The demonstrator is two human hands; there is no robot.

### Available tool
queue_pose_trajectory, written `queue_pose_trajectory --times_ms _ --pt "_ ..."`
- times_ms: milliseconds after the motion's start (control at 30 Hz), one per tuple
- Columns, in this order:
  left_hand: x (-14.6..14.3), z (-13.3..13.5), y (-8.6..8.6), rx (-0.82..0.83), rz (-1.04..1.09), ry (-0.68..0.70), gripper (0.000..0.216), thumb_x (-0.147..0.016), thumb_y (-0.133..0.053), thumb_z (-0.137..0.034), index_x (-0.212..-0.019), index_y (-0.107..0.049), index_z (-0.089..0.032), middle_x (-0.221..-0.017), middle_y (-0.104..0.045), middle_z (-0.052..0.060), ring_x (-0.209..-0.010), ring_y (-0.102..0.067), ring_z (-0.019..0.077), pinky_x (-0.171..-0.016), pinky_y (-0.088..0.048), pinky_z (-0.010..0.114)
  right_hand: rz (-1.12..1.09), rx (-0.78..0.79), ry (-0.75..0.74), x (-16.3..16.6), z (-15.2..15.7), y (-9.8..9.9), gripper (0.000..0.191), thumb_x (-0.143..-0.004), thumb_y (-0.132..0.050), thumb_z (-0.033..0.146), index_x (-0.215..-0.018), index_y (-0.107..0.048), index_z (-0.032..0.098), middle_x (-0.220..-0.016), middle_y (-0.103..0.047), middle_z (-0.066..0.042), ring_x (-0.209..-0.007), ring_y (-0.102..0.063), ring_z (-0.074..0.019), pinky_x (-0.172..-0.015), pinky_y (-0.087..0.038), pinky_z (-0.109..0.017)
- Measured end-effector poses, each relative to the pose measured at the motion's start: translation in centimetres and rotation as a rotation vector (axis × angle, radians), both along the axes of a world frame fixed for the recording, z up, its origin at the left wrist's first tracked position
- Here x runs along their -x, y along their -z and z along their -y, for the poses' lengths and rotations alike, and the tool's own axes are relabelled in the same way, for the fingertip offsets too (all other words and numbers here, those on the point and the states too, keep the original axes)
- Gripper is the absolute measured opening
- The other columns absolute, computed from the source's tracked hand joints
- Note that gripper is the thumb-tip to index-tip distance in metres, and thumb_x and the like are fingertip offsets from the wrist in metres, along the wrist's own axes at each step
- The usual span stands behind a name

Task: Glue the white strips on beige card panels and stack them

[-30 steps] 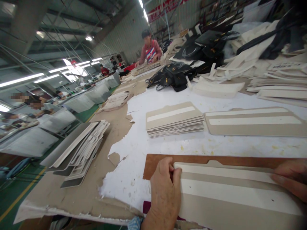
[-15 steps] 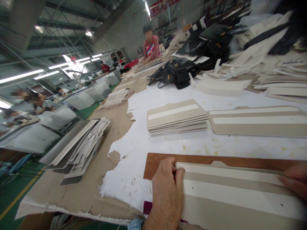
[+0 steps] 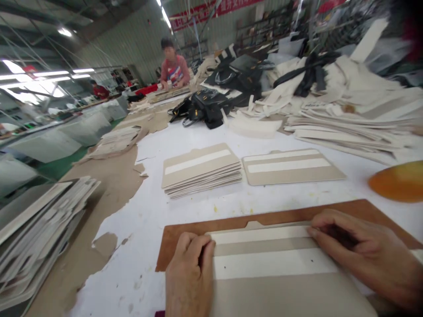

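Note:
A beige panel [image 3: 264,290] with a broad white band lies in front of me on a brown board [image 3: 228,225]. A narrower white strip [image 3: 244,235] runs along its upper edge, below a small raised tab. My left hand [image 3: 191,268] is closed at the panel's upper left corner, its thumb and fingers pressed together on the edge. At the upper right, my right hand [image 3: 360,251] pinches the strip's right end between thumb and fingertips. Under that hand the panel's right corner is hidden.
Beyond the board sit a stack of banded panels [image 3: 201,171] and a single panel [image 3: 291,169]. An orange oval object [image 3: 396,180] lies at right. More panels are piled at left [image 3: 49,233]. Black bags [image 3: 205,105] and cream pieces [image 3: 350,127] lie farther back; a person [image 3: 173,70] works there.
My view has swung right, so the orange object and the brown board's right end now show. My right hand has come fully into view at the strip; my left hand keeps its corner.

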State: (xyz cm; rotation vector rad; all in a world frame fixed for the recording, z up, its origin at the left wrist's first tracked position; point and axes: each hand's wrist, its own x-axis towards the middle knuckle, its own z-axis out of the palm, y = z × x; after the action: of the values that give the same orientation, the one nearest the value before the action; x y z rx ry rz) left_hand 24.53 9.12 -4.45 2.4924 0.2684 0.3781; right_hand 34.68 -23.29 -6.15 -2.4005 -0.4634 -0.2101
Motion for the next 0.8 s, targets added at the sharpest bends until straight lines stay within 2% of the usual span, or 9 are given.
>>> queue_pose_trajectory --times_ms 133,333,600,800 --pt "0.0 0.1 0.0 -0.009 -0.003 -0.046 0.029 -0.105 -0.051 -0.042 -0.098 -0.075 -0.028 -0.101 -0.067 0.000 -0.090 -0.069 0.0176 -0.077 -0.053 0.029 0.037 0.018 -0.065 0.0 -0.9 -1.1 0.014 -0.095 -0.060 0.032 -0.083 -0.064 0.028 -0.067 -0.065 0.003 -0.054 -0.060 -0.0167 -0.047 -0.047 -0.028" --pt "-0.1 0.1 -0.2 -0.068 0.019 -0.040 0.030 -0.104 -0.050 -0.044 -0.097 -0.075 -0.028 -0.100 -0.067 0.000 -0.088 -0.069 0.0173 -0.078 -0.054 0.029 0.152 -0.007 -0.040 -0.1 -2.2 -2.2 0.017 -0.094 -0.055 0.026 -0.078 -0.061 0.027 -0.062 -0.060 0.005 -0.048 -0.055 -0.0137 -0.045 -0.042 -0.026" --pt "0.0 -0.2 0.2 -0.124 0.028 -0.040 0.033 -0.105 -0.047 -0.047 -0.101 -0.075 -0.029 -0.103 -0.069 -0.001 -0.093 -0.070 0.0171 -0.075 -0.055 0.027 0.151 0.035 -0.009 0.6 -2.0 -1.2 0.016 -0.098 -0.055 0.024 -0.082 -0.057 0.026 -0.070 -0.058 0.003 -0.056 -0.053 -0.0151 -0.053 -0.041 -0.029" --pt "-0.1 -0.1 -0.1 -0.137 0.022 -0.030 0.031 -0.105 -0.048 -0.045 -0.101 -0.074 -0.029 -0.101 -0.068 -0.002 -0.088 -0.070 0.0153 -0.073 -0.055 0.025 0.195 0.042 -0.087 0.4 -2.3 -1.6 0.019 -0.100 -0.052 0.020 -0.082 -0.058 0.024 -0.077 -0.059 0.000 -0.065 -0.057 -0.0159 -0.058 -0.044 -0.029"
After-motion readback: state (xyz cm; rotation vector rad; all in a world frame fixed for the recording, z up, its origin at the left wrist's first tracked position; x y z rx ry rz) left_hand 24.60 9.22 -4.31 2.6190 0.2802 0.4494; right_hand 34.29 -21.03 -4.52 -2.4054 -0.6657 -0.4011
